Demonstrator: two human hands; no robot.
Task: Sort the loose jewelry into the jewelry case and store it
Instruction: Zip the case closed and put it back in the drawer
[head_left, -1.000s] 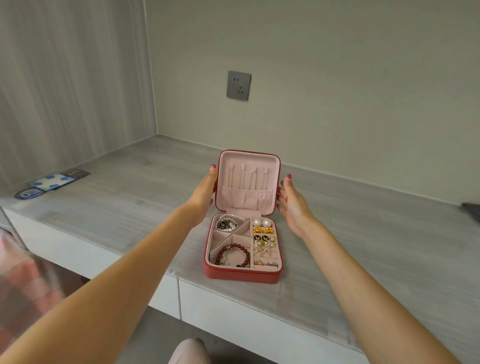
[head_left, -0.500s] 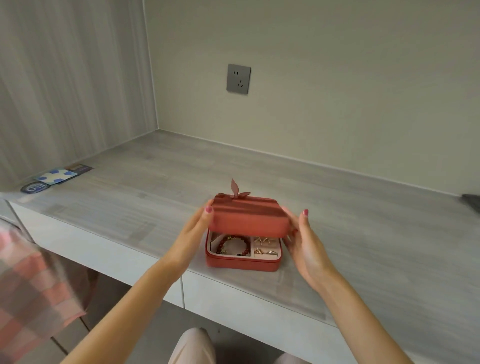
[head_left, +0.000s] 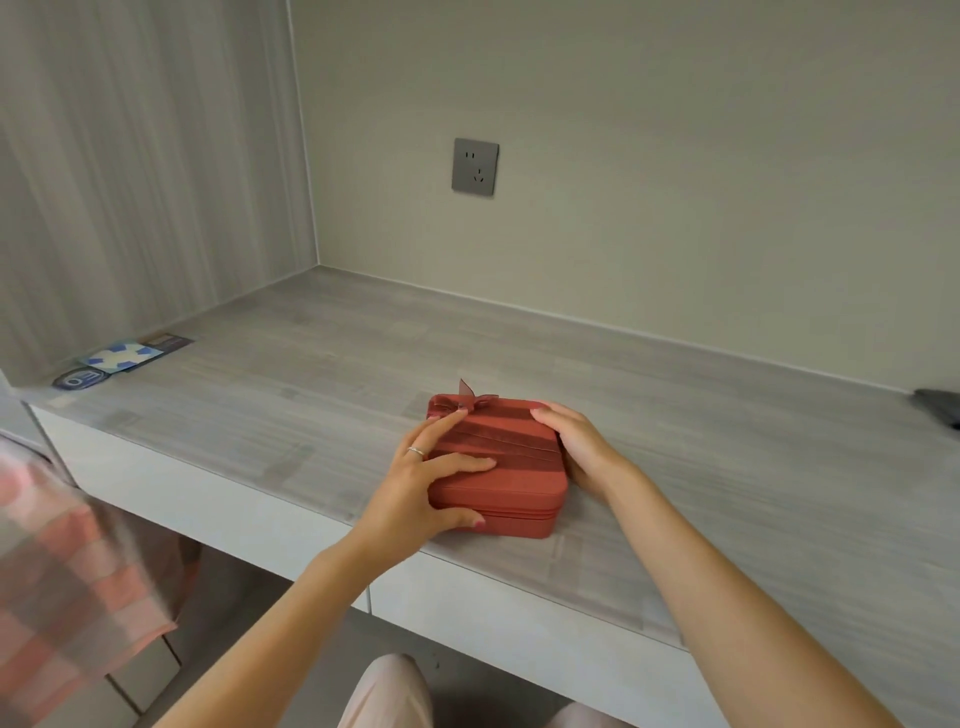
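Note:
The red jewelry case (head_left: 519, 470) lies closed on the grey desk (head_left: 291, 400), close to the front edge, with a small bow (head_left: 470, 399) at its far side. My left hand (head_left: 415, 486) presses on the lid with straight, spread fingers, and its thumb lies along the front wall at the seam. My right hand (head_left: 579, 441) rests against the case's right side, fingertips at the far right corner of the lid. The jewelry is hidden inside.
Flat blue and white cards (head_left: 124, 357) lie at the desk's far left. A dark object (head_left: 941, 406) sits at the right edge of view. A wall socket (head_left: 475, 166) is behind the case. A pink checked cloth (head_left: 67, 571) hangs lower left, below the desk.
The lid went from upright and open to fully down. Both hands followed it down and now lie on the closed case; the jewelry is no longer visible.

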